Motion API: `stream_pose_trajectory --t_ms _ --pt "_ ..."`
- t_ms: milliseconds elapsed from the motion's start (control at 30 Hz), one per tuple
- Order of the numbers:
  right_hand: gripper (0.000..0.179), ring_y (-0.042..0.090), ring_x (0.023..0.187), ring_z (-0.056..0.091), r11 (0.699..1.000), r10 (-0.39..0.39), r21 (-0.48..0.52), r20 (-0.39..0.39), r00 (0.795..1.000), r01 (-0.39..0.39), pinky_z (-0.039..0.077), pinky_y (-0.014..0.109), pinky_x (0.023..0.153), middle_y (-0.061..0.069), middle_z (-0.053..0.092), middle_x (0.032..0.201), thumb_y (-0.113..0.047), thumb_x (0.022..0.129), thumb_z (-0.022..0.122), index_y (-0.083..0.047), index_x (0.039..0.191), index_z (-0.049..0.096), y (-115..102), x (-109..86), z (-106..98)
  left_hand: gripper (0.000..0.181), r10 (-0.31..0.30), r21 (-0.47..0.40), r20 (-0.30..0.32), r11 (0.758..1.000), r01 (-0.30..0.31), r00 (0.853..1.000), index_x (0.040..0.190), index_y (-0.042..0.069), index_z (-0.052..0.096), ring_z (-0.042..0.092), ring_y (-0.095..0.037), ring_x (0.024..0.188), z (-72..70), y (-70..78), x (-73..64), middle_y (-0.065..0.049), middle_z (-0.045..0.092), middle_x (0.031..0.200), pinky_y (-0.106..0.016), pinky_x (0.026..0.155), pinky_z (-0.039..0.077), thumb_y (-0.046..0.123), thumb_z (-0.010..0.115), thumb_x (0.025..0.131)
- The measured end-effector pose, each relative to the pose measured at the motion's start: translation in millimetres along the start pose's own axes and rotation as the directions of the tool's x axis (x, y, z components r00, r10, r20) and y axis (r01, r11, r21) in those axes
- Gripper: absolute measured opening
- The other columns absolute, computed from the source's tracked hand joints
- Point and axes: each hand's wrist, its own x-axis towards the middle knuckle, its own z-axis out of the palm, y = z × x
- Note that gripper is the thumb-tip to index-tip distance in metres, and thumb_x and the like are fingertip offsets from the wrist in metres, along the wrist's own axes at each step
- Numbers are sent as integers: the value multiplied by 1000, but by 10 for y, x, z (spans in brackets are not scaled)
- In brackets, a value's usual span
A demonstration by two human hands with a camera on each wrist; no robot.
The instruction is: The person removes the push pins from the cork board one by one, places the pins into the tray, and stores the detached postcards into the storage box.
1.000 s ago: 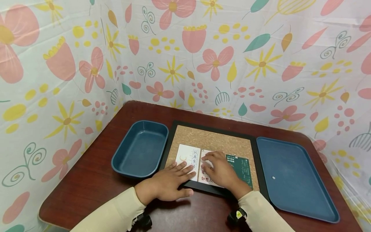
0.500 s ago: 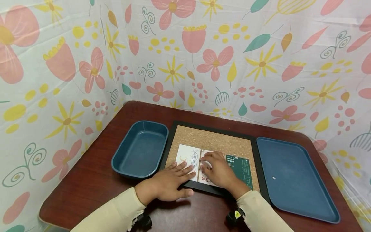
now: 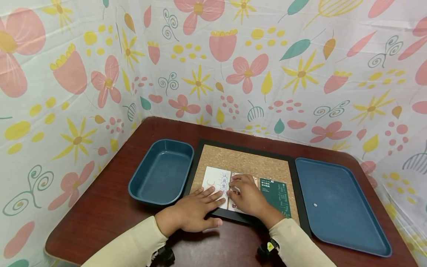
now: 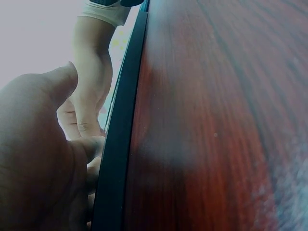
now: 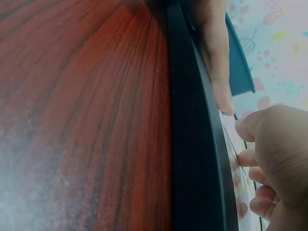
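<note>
- L hand [image 3: 197, 210]: flat on white card [image 3: 211, 178], fingers spread apart, nothing gripped.
- R hand [image 3: 248, 196]: bent over middle card [image 3: 237, 208]; thumb & index tips look apart, can't tell if fingers pinch anything.
- All 3 cards side by side on lower corkboard [image 3: 247, 157], incl. green card [image 3: 275, 196] at R end.
- Done, prob.: layout; green one looks pinned at top w/ small pin [image 3: 271, 181].
- Left, prob.: settling/fixing middle & white; no pin clearly visible on white, R hand hides much of middle.
- 1 loose pin [image 3: 315, 205] on blue tray [image 3: 347, 218], R of board.
</note>
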Motion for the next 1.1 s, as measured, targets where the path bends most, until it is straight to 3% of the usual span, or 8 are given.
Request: stream_pose_trajectory --t_ms 367,667,767,933,1000,1100 --pt "20 36 126 48 993 60 99 9 998 -60 38 54 106 17 62 128 -8 88 79 -1 106 75 -16 13 10 83 5 10 0 1000 -5 1000 164 26 28 5 -21 156 -3 3 5 5 17 169 -47 125 9 77 18 99" --pt "39 38 136 41 977 93 194 9 996 -93 38 56 108 18 56 141 2 84 69 4 122 70 -34 -3 1 84 -11 2 -33 1000 11 999 166 17 19 10 -24 156 -27 31 -19 0 20 169 -48 125 13 70 34 102" --pt "46 36 134 43 954 102 280 25 994 -105 46 52 101 19 52 146 6 84 67 5 129 66 -51 -16 -11 85 -22 -12 -39 1000 21 999 166 17 15 10 -24 156 -46 39 -27 -1 19 169 -48 125 13 69 37 102" --pt "54 29 115 59 903 113 409 65 991 -130 54 35 85 17 51 145 12 85 61 3 138 59 -73 -17 -30 87 -41 -36 -41 999 39 998 166 19 10 8 -22 156 -64 49 -35 -1 17 169 -48 125 13 70 36 102" --pt "58 29 108 63 871 122 466 101 987 -155 56 30 76 16 54 141 12 86 60 1 142 56 -83 -16 -44 87 -42 -40 -46 998 40 998 166 19 8 8 -22 156 -62 48 -36 0 16 170 -48 125 14 71 34 101" --pt "63 31 109 65 806 126 555 176 976 -205 56 26 73 19 56 137 12 89 59 -1 149 48 -103 -14 -64 88 -40 -45 -49 998 38 998 166 20 7 6 -21 156 -60 44 -37 1 14 170 -49 124 15 73 32 101"
